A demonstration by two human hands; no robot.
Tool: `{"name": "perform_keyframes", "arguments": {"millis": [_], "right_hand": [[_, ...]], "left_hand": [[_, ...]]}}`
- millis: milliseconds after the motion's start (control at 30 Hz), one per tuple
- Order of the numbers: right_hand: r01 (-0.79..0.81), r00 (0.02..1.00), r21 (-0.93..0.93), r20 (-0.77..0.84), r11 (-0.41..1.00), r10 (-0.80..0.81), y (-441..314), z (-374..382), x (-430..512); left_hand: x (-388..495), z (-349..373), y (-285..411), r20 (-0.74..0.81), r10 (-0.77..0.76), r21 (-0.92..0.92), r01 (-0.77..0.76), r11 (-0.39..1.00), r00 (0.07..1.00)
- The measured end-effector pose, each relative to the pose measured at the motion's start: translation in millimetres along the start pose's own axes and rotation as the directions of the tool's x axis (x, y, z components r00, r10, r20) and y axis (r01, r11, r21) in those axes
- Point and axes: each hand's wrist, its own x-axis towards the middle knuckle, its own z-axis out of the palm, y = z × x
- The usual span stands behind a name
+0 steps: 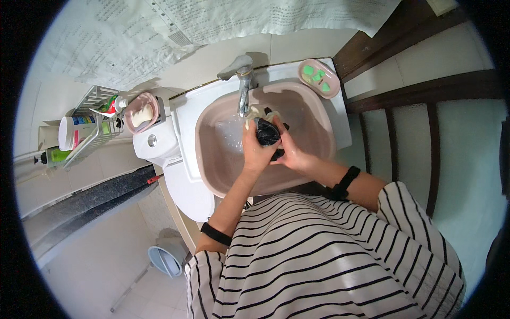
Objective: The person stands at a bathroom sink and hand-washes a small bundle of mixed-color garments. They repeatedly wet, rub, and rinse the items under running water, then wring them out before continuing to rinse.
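Note:
Both hands are over a pink plastic basin (263, 179) that sits in the white sink top. My left hand (257, 149) grips a bunched wet black cloth (267, 132) from the left. From the right, my right hand (293, 151) closes on the same bundle. A cream-coloured part (253, 113) of the bundle shows at its far side, close under the chrome faucet (244, 93). Bubbly water (229, 137) lies in the basin, left of my hands. The fingers partly hide the bundle, so its exact shape cannot be told.
A pink soap dish (334, 91) holding green soap pieces stands at the back right corner. Left, another pink dish (129, 113) with a cream soap bar rests on the toilet tank (155, 145). A wire rack (93, 137) holds bottles. A grey bucket (159, 259) stands on the floor.

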Motion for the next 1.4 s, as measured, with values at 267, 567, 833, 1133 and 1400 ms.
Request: {"name": "perform_keyframes", "arguments": {"millis": [267, 567, 833, 1133, 1400], "right_hand": [[0.307, 0.950, 0.218, -0.015, 0.926, -0.311, -7.1, 15.5, 22.8], [0.743, 0.655, -0.350, 0.205, 0.570, -0.728, -7.3, 17.9, 23.6], [0.441, 0.897, -0.888, 0.430, 0.133, -0.101, -33.1, -10.3, 9.9], [0.148, 0.447, -0.940, 0.340, -0.307, -0.827, -63.9, -116.2, -37.1], [0.621, 0.691, -0.439, -0.085, 0.650, -0.718, -29.2, -124.5, -57.2]], "left_hand": [[5.5, 9.9, 32.8, -0.018, -0.482, -0.601, 0.376, 0.705, 0.876], [-8.5, 10.1, 17.4, 0.196, -0.730, -0.880, 0.446, 0.164, 0.655], [-23.6, -30.1, -10.5, 0.375, -0.739, -0.723, 0.675, 0.144, 0.559], [-39.6, -90.1, -15.4, 0.282, -0.776, -0.789, 0.597, 0.147, 0.564], [-35.6, -122.2, -27.6, 0.326, -0.575, -0.889, 0.450, 0.082, 0.750]]}}
